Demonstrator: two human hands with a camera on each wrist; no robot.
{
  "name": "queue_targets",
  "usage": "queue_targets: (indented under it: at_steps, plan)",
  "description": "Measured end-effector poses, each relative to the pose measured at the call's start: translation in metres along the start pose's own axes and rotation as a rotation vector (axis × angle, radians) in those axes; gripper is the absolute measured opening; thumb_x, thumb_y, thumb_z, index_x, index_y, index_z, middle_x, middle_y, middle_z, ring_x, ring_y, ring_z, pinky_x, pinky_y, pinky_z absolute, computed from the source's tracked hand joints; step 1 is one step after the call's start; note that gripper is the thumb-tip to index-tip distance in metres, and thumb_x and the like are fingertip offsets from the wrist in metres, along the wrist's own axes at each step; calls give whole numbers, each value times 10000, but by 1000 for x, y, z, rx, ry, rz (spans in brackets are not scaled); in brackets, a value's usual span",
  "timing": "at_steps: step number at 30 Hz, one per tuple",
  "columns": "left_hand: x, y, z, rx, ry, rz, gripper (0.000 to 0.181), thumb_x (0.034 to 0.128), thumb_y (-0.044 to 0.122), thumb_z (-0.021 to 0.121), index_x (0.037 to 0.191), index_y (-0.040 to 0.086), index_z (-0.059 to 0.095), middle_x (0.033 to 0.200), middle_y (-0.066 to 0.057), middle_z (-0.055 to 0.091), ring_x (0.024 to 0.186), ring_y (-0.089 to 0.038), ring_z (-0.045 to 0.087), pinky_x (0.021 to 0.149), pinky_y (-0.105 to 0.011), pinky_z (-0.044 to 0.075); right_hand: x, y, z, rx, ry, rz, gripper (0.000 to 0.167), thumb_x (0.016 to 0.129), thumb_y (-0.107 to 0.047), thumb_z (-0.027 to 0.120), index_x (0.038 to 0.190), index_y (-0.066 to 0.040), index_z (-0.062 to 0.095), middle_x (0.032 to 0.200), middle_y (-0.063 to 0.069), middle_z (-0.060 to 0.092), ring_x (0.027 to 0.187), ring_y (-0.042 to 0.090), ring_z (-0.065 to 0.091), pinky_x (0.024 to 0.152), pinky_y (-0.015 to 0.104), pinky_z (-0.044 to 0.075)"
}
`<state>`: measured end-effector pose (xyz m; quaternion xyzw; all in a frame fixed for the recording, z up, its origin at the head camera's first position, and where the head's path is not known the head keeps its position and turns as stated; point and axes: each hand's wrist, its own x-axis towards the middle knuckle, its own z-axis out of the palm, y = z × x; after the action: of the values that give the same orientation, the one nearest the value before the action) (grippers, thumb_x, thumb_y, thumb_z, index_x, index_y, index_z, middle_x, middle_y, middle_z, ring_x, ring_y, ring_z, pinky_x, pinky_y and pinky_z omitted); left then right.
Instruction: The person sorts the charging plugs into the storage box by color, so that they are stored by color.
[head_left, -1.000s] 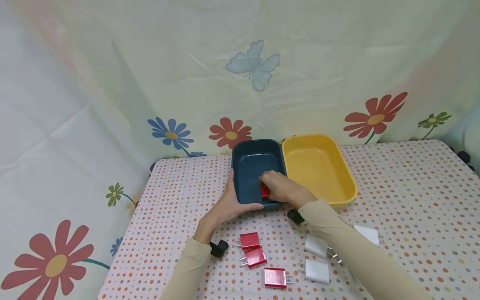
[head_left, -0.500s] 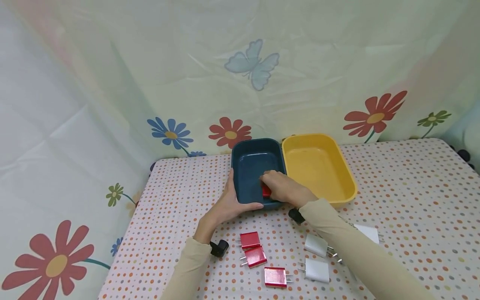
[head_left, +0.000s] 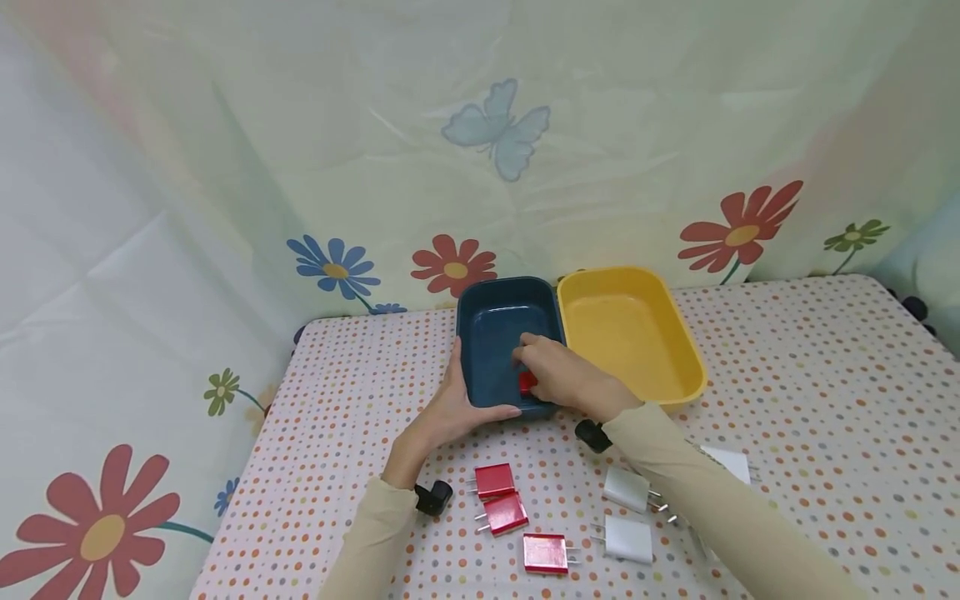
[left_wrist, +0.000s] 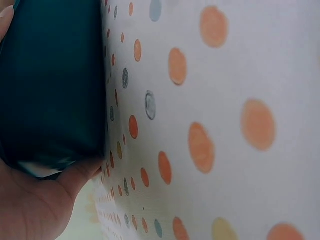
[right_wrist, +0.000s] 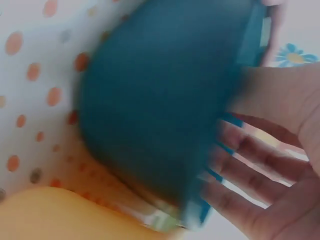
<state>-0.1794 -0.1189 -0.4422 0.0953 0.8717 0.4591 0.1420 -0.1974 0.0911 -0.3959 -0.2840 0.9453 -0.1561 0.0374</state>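
The dark blue tray [head_left: 491, 354] stands near the back edge of the table. My left hand [head_left: 442, 408] grips its near left corner, the thumb along the near side and the fingers on the left side. The left wrist view shows that hand [left_wrist: 37, 202] against the tray's wall [left_wrist: 55, 85]. Inside the tray's near right part, my right hand [head_left: 566, 379] has curled fingers round a red charger [head_left: 527, 382], mostly covered. From the right wrist, fingers of my right hand [right_wrist: 265, 175] reach over the blurred tray's rim [right_wrist: 227, 100]; the charger is hidden there.
A yellow tray [head_left: 633, 342] stands directly right of the blue one. Several red chargers [head_left: 545, 553] lie in front of the trays; white chargers [head_left: 628, 539] lie to their right, partly under my right forearm. A printed cloth [head_left: 375, 167] hangs behind the table.
The head view has shifted slightly, moving the scene a little left. My right hand has risen slightly at the knuckles, and less of the red charger shows. My left hand keeps its grip.
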Motion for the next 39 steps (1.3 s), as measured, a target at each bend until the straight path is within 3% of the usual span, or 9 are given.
queue_targets:
  at_steps: [10,15,18,24,30,39]
  plan:
    - [-7,-10,-5,5,3,-22,1409,784,592,869,1667,215,-161,1753,-98,9,1590,-362,105,1200,-648,286,-34,-40,-35,152,95,-154,424,826,-12,881,1214,16,709,1158,129,624,1003,243,650,822,282,612]
    - [-1,-7,-6,17,-13,1,1452,745,669,859,1664,227,-175,1757,-84,-15,1597,-354,84,1202,-656,273,-61,-56,-48,163,180,-290,419,795,-10,906,1171,-19,720,1114,64,617,981,191,643,823,256,604]
    - [1,-6,-5,26,-20,12,1449,749,656,864,1666,213,-167,1757,-87,-33,1601,-347,73,1209,-649,264,-79,-63,-53,174,179,-338,435,799,-26,908,1187,-45,711,1112,31,614,980,151,626,841,248,595]
    - [4,-2,-2,27,-10,29,1370,798,521,869,1672,192,-134,1753,-110,-4,1588,-358,105,1209,-640,274,-108,-71,-52,206,80,-287,507,836,-127,903,1291,-113,681,1204,-1,610,1040,130,610,875,274,594]
    - [4,-3,1,25,1,-8,1408,767,583,883,1675,218,-129,1750,-101,34,1583,-349,132,1200,-610,317,-128,-66,-33,264,-15,-217,504,852,-161,894,1302,-159,667,1234,-51,590,1101,135,597,905,311,594]
    - [2,1,0,20,6,3,1409,763,586,887,1677,226,-123,1752,-94,30,1586,-345,130,1203,-602,316,-141,-61,-4,341,-139,-160,521,873,-198,879,1343,-154,660,1268,-48,595,1121,132,603,920,304,588]
